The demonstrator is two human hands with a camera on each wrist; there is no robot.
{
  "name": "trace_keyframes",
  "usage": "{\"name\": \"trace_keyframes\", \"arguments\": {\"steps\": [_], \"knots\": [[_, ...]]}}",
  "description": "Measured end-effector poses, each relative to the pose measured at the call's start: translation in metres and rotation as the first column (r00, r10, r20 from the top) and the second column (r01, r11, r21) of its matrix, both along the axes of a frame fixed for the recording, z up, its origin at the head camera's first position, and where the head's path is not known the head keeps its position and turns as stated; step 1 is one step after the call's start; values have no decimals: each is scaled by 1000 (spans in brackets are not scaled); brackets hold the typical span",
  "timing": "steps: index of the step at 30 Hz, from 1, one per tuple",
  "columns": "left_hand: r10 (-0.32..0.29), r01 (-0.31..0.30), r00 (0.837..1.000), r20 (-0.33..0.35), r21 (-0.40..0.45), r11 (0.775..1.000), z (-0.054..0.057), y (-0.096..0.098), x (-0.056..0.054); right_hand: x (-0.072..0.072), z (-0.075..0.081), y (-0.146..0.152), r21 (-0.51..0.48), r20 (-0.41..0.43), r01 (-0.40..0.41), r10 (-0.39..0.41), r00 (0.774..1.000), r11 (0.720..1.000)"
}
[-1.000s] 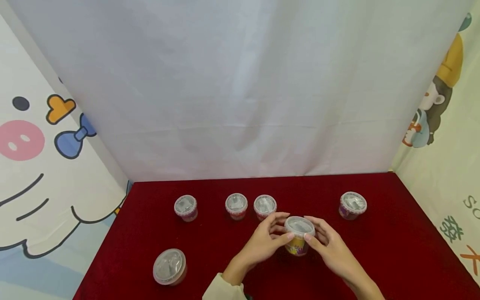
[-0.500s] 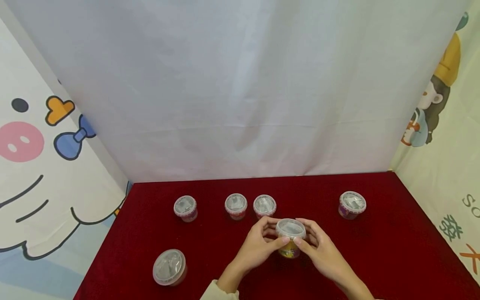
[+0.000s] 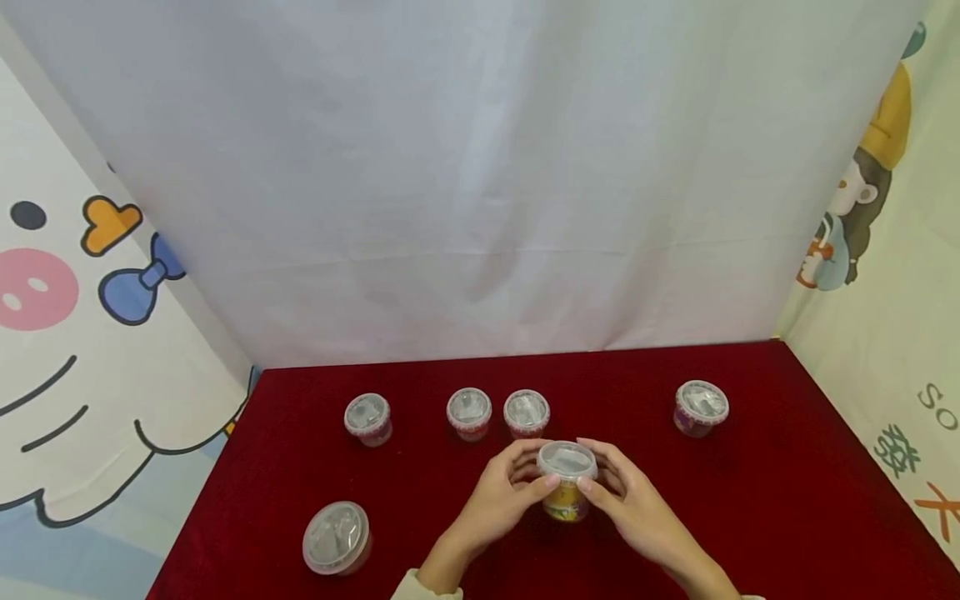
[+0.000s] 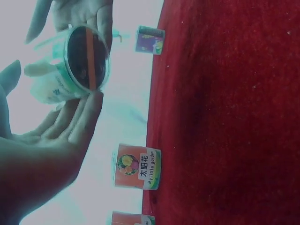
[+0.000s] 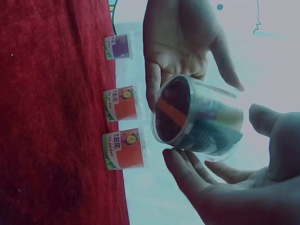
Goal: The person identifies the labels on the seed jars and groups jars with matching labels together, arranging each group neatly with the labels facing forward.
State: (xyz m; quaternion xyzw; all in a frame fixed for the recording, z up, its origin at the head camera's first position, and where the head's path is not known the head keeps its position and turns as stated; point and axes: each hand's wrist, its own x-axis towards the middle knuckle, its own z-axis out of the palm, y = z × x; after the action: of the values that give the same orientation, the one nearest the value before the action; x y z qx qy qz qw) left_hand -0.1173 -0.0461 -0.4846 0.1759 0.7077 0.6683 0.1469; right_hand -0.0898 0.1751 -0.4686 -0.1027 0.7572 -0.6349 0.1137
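Head view: left fingers (image 3: 516,452) and right fingers (image 3: 615,458) pinch yellow tub (image 3: 567,500) off desk (image 3: 787,475); uneven squeeze could drop it, forward drift bump red tub (image 3: 527,412) beyond left fingertips.

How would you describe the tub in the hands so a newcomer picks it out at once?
Start at the red table below the white curtain. Toward its near side in the head view, the left hand and right hand hold one lidded tub between them. It alone is held, and it alone shows a yellow label there.
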Motion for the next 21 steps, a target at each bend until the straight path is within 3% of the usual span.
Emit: {"name": "trace_keyframes", "arguments": {"steps": [4,7,17,21], "knots": [[66,-66,998,-8,0,998,-1,0,1,-1,-2,-3,17,-12,-5,5,1000,1000],[82,-83,996,-22,-15,996,-2,-1,3,-2,-4,-6,13,-22,-25,25,999,1000],[13,-13,1000,9,14,1000,-3,-11,6,-1,-5,-8,-35,-60,-81,79,995,996],[25,-25,1000,-1,18,1000,-4,-14,7,0,-4,-11,-21,-51,-72,71,996,997]]}}
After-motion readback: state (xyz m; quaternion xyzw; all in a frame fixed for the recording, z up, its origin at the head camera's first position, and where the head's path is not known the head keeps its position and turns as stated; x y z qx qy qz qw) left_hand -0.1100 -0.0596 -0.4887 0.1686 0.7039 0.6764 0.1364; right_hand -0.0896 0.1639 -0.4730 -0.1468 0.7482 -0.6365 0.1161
